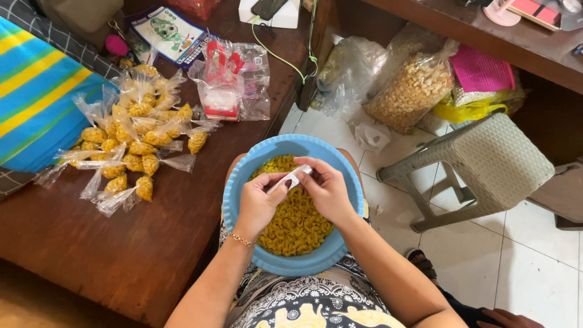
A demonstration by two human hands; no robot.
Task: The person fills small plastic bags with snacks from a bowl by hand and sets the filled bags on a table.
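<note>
A blue plastic bowl (237, 182) full of yellow curled snack pieces (297, 228) rests on my lap. Over it, my left hand (258, 203) and my right hand (325, 188) together pinch a small clear plastic bag (294, 178), holding it between the fingertips. A gold bracelet sits on my left wrist. A heap of several small filled and tied bags (130, 146) lies on the dark wooden table (121, 255) to the left.
A clear packet with red items (221, 82) lies behind the heap, next to a printed card (170, 33). A striped blue and yellow cloth (33, 97) covers the left. A woven stool (486, 164) and big bags of snacks (410, 91) stand on the tiled floor at right.
</note>
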